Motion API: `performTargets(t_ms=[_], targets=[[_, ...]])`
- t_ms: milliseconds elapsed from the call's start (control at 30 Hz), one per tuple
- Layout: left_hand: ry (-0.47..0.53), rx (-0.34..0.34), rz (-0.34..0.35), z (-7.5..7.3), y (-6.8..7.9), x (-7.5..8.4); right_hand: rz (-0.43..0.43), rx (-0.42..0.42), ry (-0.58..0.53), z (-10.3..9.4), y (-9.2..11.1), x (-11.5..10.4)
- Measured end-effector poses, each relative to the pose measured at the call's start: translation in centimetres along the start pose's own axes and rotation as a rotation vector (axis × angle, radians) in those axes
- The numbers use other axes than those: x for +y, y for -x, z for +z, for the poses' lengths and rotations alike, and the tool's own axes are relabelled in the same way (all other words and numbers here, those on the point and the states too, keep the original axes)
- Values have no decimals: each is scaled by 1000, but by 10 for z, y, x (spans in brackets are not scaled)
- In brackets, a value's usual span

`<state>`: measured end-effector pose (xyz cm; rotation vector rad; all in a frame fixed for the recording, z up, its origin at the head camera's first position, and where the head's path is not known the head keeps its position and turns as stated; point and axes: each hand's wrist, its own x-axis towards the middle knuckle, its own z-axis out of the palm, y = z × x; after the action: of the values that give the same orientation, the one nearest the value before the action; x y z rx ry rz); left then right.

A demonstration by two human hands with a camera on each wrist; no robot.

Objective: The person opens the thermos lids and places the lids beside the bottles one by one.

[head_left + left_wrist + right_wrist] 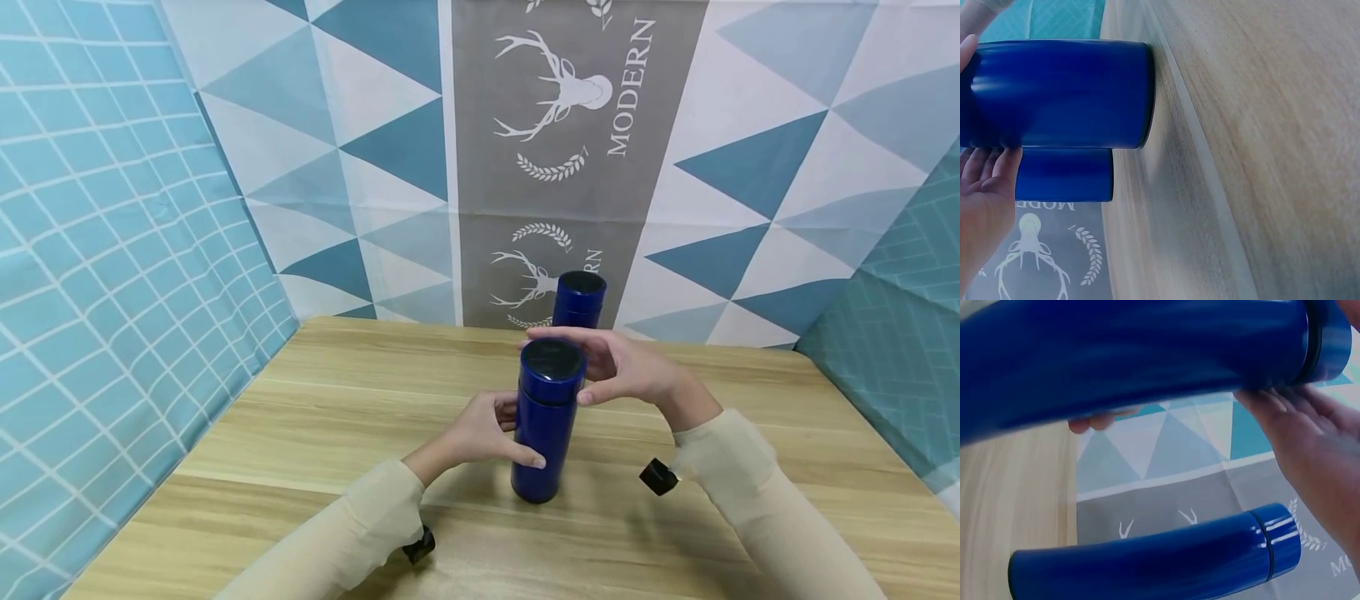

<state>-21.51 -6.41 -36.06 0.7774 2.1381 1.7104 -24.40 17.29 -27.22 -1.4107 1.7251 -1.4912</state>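
Note:
A dark blue thermos bottle [542, 442] with a black-topped lid [553, 360] stands upright in front of me. Around its body my left hand [480, 433] holds on, thumb across the front and fingers behind. My right hand [626, 362] is at the lid, with the thumb on its right side and fingers reaching round the back. In the right wrist view, the fingers of the right hand [1310, 425] lie against the lid end. Whether the base touches the table is hard to tell. Behind the right hand is a second blue thermos bottle [579, 302], partly hidden.
The wooden table [337, 375] ends at a patterned cloth backdrop [390, 167] with deer heads and triangles. Blue grid-patterned cloth [112, 250] lines the left side, teal cloth [892, 350] the right. A black wrist device [659, 477] hangs below the right sleeve.

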Motion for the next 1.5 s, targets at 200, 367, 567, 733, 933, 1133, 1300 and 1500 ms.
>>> performTargets(t_ms=[200,367,567,733,933,1133,1300,1500], targets=[[-6,2,10,0,-1,-1,14,239,47,19,4,-4],[-4,-4,11,0,-1,-1,83,476,145,44,2,-15],[-1,-5,5,0,-2,-1,173,623,186,60,-1,-22],[-2,-8,1,0,0,-1,228,681,196,67,-3,-20],[5,-5,0,0,0,-1,219,687,241,68,-3,-19],[-4,3,2,-1,-2,0,166,619,247,61,-3,-18],[-2,6,9,-1,-2,0,142,554,253,53,-2,-17],[0,-6,10,-1,-2,-1,110,477,213,45,-1,-15]])
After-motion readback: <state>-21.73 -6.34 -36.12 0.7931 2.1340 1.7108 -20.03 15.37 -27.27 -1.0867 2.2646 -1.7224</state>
